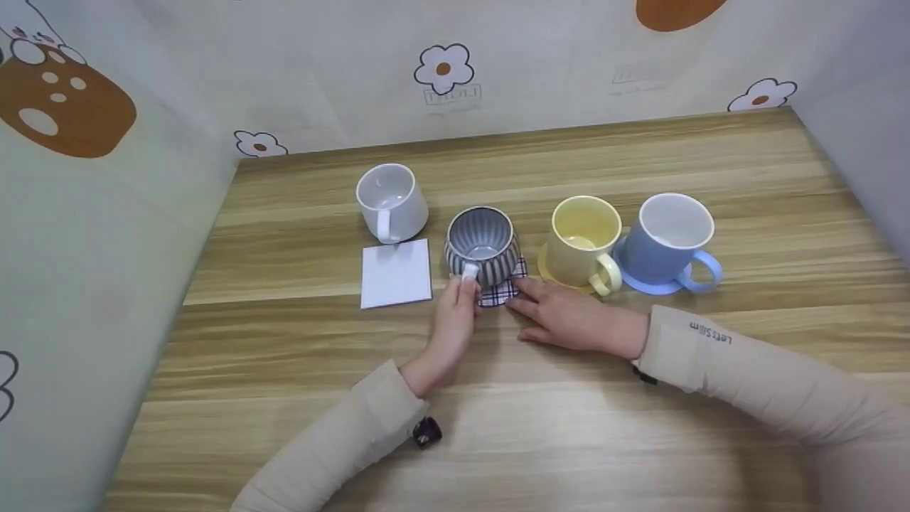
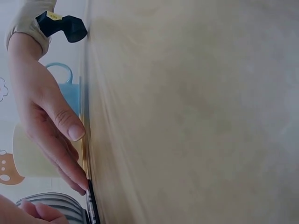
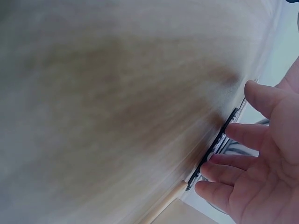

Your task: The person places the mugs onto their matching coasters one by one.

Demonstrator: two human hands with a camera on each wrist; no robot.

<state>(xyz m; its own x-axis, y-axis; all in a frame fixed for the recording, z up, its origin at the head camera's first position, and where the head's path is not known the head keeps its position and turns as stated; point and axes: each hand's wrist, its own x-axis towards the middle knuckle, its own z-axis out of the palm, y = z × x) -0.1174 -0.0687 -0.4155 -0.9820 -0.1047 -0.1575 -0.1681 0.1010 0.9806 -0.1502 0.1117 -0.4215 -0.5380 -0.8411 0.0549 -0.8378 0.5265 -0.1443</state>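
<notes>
A grey striped mug (image 1: 483, 245) stands on a black-and-white checked coaster (image 1: 500, 293), its handle toward the person. My left hand (image 1: 455, 313) grips that handle with thumb and fingers. Close by, my right hand (image 1: 569, 316) touches the coaster's right edge with its fingertips, the fingers fairly straight. The right wrist view shows those fingers (image 3: 247, 135) against the coaster's dark rim (image 3: 212, 149). In the left wrist view the right hand (image 2: 46, 107) reaches down to the coaster, while only part of the left hand (image 2: 28, 212) shows beside the striped mug (image 2: 58, 201).
A white mug (image 1: 394, 203) stands behind a square white coaster (image 1: 396, 274) on the left. To the right, a yellow mug (image 1: 584, 242) and a blue mug (image 1: 668, 242) stand on matching coasters. The wooden table (image 1: 498, 441) meets a patterned wall behind.
</notes>
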